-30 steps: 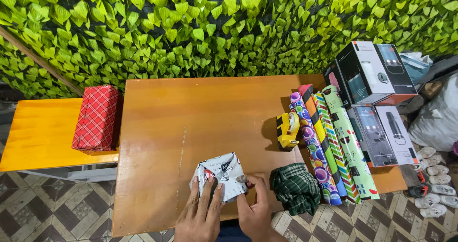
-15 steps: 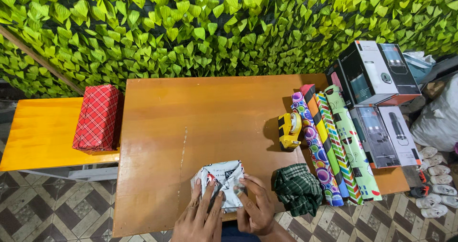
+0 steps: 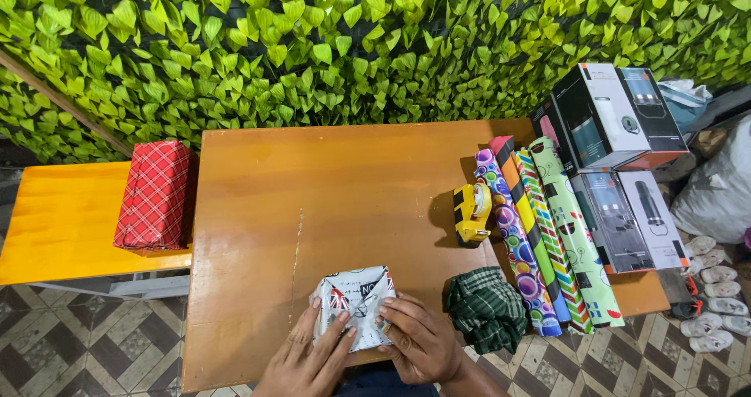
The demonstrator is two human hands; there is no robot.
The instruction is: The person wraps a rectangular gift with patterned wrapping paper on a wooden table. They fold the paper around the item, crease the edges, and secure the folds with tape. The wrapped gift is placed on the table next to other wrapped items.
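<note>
1. Bench point(image 3: 55, 225), orange-yellow, at far left, beside the wooden table point(image 3: 328, 186); on its right end a box wrapped in red checked paper point(image 3: 155, 197), lying flat, just beside the table edge.
2. Wall of green artificial leaves point(image 3: 313, 45) behind everything, across the whole top.
3. Left hand point(image 3: 309, 358) at the near table edge, fingers spread a little and pressed flat on the left side of the small parcel point(image 3: 356, 303); not closed around it.
4. Small parcel in white printed paper, flat on the table near the front edge, between both hands.
5. Right hand point(image 3: 422, 338) touching the right side of the parcel, fingers bent and close together, tips pinching the paper edge; something small maybe under the fingertips, cannot tell what.
6. Green checked cloth point(image 3: 485, 307), crumpled, just right of the right hand, at the front edge.
7. Yellow tape dispenser point(image 3: 472, 211), further back, near the paper rolls.
8. Rolls of gift paper point(image 3: 540, 240), several, side by side, in dots, stripes and light green pattern.
9. Boxed products point(image 3: 618, 170), dark and white, stacked at the right end of the table; shoes point(image 3: 716, 287) on the floor beyond.
</note>
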